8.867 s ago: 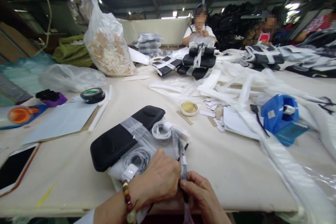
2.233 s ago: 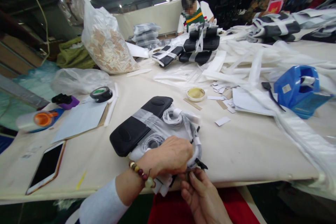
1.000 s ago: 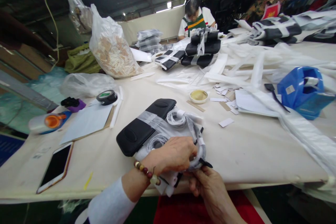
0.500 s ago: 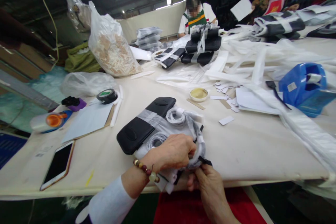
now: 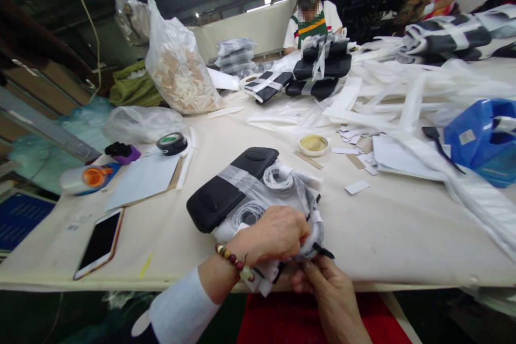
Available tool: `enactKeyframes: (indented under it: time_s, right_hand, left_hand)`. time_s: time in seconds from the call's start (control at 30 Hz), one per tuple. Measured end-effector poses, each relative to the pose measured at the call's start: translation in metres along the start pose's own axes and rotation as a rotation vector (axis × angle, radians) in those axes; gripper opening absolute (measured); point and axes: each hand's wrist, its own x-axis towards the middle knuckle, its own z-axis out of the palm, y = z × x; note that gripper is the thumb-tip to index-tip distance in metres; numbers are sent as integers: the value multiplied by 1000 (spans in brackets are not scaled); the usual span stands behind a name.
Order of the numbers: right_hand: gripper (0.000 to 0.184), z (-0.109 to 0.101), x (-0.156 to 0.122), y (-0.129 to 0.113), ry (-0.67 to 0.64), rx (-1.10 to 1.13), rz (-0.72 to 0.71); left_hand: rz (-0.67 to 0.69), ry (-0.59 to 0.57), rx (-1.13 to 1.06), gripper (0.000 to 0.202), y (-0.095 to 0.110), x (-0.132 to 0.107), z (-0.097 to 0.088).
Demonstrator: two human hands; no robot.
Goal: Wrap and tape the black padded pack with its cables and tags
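A black leather-like piece (image 5: pixel 215 199) with a clear plastic band round it lies at the table's front, slanted. Against its near side are coiled pale cords (image 5: pixel 278 180) and a strap loop (image 5: pixel 318 226) wrapped in translucent film, with a black end. My left hand (image 5: pixel 278 234), a bead bracelet at its wrist, reaches across the bundle with its fingers curled down inside the loop; the fingertips are hidden. Below the loop, at the table edge, my right hand (image 5: pixel 328 279) has its thumb and fingers closed against the loop's underside. Part of its grip is hidden.
A phone (image 5: pixel 99 244), a black tape roll (image 5: pixel 172 143) and white sheets (image 5: pixel 141 183) lie to the left. Beyond the bundle are a shallow dish (image 5: pixel 313 144) and paper slips (image 5: pixel 357 187). A blue tape dispenser (image 5: pixel 471 134) stands right; a co-worker (image 5: pixel 312 21) sits opposite.
The view has shifted, so the table's contents appear slightly further right. Both hands stay at the wrapped loop with little visible change. At the far right, a person's white sheet has moved rightward.
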Motion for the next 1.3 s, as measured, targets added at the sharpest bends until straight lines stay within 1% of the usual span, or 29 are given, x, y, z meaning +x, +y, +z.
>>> enactKeyframes:
  time_s: [0.1,0.2,0.3,0.4,0.5,0.57,0.67,0.8,0.87,0.93,1.0,1.07,1.1,1.17,1.23,1.3]
  right_hand:
    - [43,-3,-5,-1,-84,84,53]
    - [44,-2,-6,0,-57,83,69]
    - [45,0,-4,1,-32,38,52]
    - [45,1,-4,1,-58,-2,31]
    - [45,2,-5,1,-68,-2,25]
    - [43,3,-5,1,-82,7,19]
    - [41,5,-5,-1,-100,20,17]
    - [42,6,-6,-2,-83,18,30]
    - [41,5,-6,-3,-80,2,38]
    - [40,5,-6,-4,-91,1,55]
    - [40,6,-5,-8,-108,25,76]
    - [41,9,-5,-13,-134,61,93]
    - [43,10,-5,-16,-138,79,102]
    - [44,14,-6,-22,-117,107,136]
    - [44,16,-6,-26,-75,124,172]
    - [41,17,-7,-28,-56,142,201]
  left_hand:
    - [19,26,-19,8,0,0,1]
    - [38,47,-16,7,-1,0,2]
    - [52,53,-32,8,-2,-2,2]
    - [63,35,-38,7,-4,-3,3]
    - [51,15,-24,7,-6,-3,6]
    - [45,22,-16,7,-7,-4,8]
    - [43,34,-1,8,-3,-7,8]
    - [29,23,33,13,5,-14,6]
    - [41,43,54,12,7,-18,7]
    - [64,92,76,11,6,-21,12]
    - [88,174,95,8,5,-24,22]
    - [101,279,133,15,6,-27,33]
    - [103,337,170,18,7,-28,38]
    - [101,438,280,15,12,-30,46]
    - [90,507,402,10,19,-30,51]
    - [72,580,487,14,24,-29,54]
